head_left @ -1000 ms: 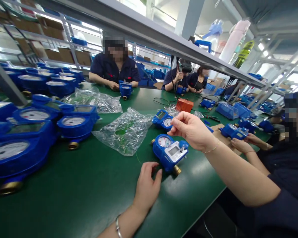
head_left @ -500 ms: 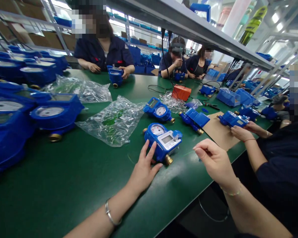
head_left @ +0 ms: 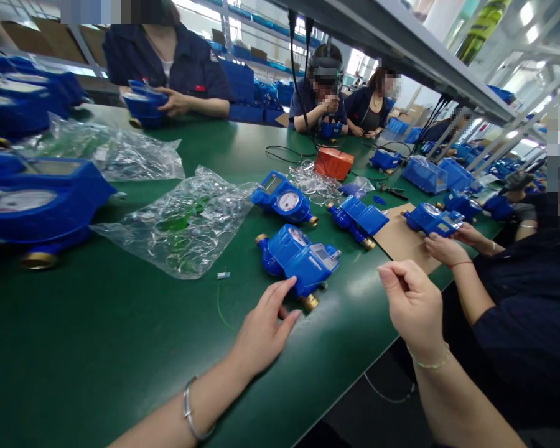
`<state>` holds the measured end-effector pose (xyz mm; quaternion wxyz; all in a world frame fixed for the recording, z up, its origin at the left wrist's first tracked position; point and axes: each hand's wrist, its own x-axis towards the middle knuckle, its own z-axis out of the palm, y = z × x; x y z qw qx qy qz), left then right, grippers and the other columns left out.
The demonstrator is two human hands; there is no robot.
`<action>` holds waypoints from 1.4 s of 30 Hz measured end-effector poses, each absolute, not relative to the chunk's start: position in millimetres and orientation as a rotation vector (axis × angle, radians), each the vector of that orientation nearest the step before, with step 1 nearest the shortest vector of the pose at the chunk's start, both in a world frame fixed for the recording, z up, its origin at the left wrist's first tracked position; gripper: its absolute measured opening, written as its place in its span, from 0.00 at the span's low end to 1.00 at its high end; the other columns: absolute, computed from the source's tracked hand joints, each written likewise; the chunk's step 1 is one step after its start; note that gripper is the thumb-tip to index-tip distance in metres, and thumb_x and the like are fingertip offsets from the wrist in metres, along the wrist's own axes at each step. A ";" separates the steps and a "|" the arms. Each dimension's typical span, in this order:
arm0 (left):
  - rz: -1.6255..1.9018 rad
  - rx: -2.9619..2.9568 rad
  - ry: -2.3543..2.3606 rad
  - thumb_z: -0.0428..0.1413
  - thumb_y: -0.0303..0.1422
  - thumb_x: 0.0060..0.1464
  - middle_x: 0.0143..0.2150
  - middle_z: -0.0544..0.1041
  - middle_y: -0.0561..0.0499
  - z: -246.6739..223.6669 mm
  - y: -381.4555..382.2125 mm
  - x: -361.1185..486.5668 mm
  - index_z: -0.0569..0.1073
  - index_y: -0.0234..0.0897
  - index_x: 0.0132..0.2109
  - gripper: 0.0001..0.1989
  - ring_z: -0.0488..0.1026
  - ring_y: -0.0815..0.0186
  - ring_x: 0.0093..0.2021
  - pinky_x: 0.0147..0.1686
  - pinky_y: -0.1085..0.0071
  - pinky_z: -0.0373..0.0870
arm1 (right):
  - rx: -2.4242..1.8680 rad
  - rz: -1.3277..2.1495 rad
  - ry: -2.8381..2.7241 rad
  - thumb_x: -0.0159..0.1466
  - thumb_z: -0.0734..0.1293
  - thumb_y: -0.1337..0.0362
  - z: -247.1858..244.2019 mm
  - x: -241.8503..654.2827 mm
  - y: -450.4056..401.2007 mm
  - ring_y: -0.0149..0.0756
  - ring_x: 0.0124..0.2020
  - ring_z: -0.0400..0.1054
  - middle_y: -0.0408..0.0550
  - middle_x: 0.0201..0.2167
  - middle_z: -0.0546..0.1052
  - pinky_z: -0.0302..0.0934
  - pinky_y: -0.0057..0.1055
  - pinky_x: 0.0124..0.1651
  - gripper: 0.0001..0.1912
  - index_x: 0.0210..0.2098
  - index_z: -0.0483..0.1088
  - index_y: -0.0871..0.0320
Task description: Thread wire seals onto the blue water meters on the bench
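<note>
A blue water meter (head_left: 295,254) with brass threaded ends lies on the green table, tilted so its dial and small display face away from me. My left hand (head_left: 267,325) is at its near side, fingers apart, the index fingertip against the blue housing and the thumb near the brass end. To the right, my right hand (head_left: 413,303) is raised above the table edge, thumb and index finger pinched; anything between them is too small to make out. A small seal tag (head_left: 223,275) with a thin green wire lies left of the meter.
A clear plastic bag (head_left: 184,227) of seals lies left of the meter. Other meters (head_left: 282,198) stand behind it, near an orange box (head_left: 333,163). Big meters (head_left: 32,202) crowd the left. Co-workers sit opposite; one at right handles a meter (head_left: 433,219) over cardboard (head_left: 404,242).
The meter by my left hand has tipped, its dial and display turning away from me. My left hand has slid toward its near side. The opposite co-worker's meter has moved left.
</note>
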<state>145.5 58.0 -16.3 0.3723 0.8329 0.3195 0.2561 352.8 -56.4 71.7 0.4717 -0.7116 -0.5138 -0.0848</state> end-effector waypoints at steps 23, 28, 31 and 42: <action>0.533 1.974 0.789 0.48 0.34 0.59 0.44 0.67 0.52 -14.8 63.6 136.9 0.61 0.42 0.54 0.16 0.67 0.72 0.29 0.33 0.71 0.68 | -1.827 -0.175 -1.594 0.62 0.64 0.67 89.8 351.6 -31.8 0.28 0.30 0.65 0.41 0.28 0.70 0.58 0.27 0.35 0.03 0.32 0.69 0.57; 0.530 1.988 0.778 0.48 0.34 0.59 0.45 0.66 0.52 -16.1 62.5 136.2 0.62 0.43 0.54 0.15 0.67 0.72 0.30 0.33 0.71 0.67 | -1.824 -0.179 -1.617 0.62 0.64 0.68 92.9 351.8 -33.1 0.28 0.30 0.65 0.41 0.28 0.70 0.58 0.27 0.34 0.03 0.32 0.69 0.57; 0.540 1.997 0.768 0.48 0.33 0.59 0.45 0.66 0.52 -17.6 62.2 136.5 0.61 0.43 0.53 0.15 0.67 0.72 0.30 0.34 0.71 0.67 | -1.817 -0.171 -1.620 0.62 0.64 0.68 92.8 351.1 -33.7 0.27 0.29 0.65 0.40 0.27 0.70 0.57 0.26 0.33 0.03 0.32 0.69 0.57; 0.531 2.007 0.758 0.47 0.33 0.59 0.44 0.66 0.52 -17.4 62.3 135.4 0.62 0.43 0.53 0.14 0.67 0.73 0.29 0.34 0.71 0.67 | -1.823 -0.195 -1.614 0.62 0.64 0.67 93.0 352.3 -28.3 0.28 0.30 0.65 0.41 0.28 0.70 0.58 0.27 0.35 0.03 0.32 0.69 0.57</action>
